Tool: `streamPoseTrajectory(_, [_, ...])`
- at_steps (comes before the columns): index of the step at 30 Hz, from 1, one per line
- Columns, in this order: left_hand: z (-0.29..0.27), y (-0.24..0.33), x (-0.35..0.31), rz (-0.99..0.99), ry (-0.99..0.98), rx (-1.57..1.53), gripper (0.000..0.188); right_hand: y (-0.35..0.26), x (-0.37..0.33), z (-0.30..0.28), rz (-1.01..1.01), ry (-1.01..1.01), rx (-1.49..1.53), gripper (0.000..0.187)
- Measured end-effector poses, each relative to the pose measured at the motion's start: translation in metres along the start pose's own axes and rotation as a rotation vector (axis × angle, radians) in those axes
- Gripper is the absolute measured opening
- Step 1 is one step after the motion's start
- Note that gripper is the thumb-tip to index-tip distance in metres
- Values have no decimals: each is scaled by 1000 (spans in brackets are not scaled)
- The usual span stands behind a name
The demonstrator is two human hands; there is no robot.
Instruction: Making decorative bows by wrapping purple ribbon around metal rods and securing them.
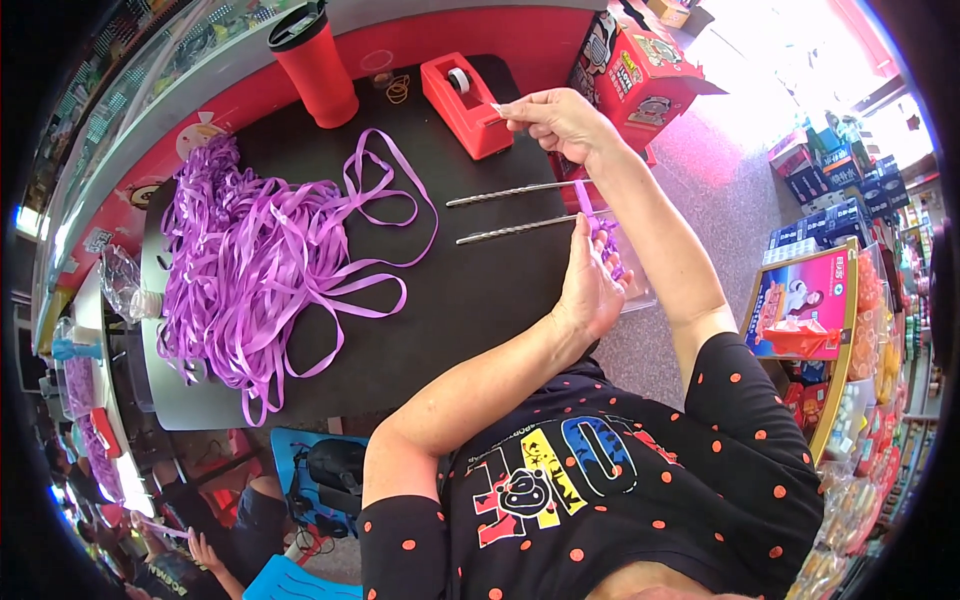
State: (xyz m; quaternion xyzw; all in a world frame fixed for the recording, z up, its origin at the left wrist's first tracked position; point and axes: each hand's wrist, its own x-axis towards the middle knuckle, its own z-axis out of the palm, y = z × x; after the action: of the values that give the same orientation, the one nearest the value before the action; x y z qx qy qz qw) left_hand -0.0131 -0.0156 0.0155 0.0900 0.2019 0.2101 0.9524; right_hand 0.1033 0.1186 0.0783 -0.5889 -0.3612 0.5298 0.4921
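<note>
My right hand (pixel 562 122) pinches the loose end of clear tape at the front of a red tape dispenser (pixel 480 135) near the table's far edge. Below it, my left hand (pixel 594 290) is closed on a small purple ribbon piece (pixel 608 240), mostly hidden by its fingers and palm. Two thin twisted metal rods (pixel 520 230) stick out over the table beside the left hand, and the purple ribbon crosses their right ends. A large loose heap of purple ribbon (pixel 255 270) covers the left of the black table (pixel 450 330), its loops trailing toward the rods.
A red tumbler with a black lid (pixel 318 75) stands at the back, with rubber bands (pixel 398 90) beside it. A red printed carton (pixel 645 75) is beyond my right hand. Stacked boxes (pixel 825 170) line the right side. A blue chair (pixel 310 480) and another person's hand (pixel 205 552) are lower left.
</note>
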Motion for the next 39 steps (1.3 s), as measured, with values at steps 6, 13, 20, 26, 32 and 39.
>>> streamPoseTrajectory(6, [3, 1, -1, -3, 3, -16, 97, 15, -3, 1, 8, 52, 5, 23])
streamPoseTrajectory(13, [3, 2, -1, 6, 13, -26, 86, 17, -2, 3, -23, 72, -80, 24])
streamPoseTrajectory(20, [3, 2, 0, 11, -44, -14, 85, 26, 5, 0, -228, 158, -339, 19])
streamPoseTrajectory(26, [-2, 1, 1, 25, -4, -21, 87, 22, -17, 13, -389, 292, -939, 21])
streamPoseTrajectory(32, [-1, -1, 1, -5, -22, -77, 86, 23, -65, -41, -177, -20, -440, 31])
streamPoseTrajectory(39, [-8, -2, 5, 52, -19, -81, 53, 34, -129, -67, -50, -56, -466, 18])
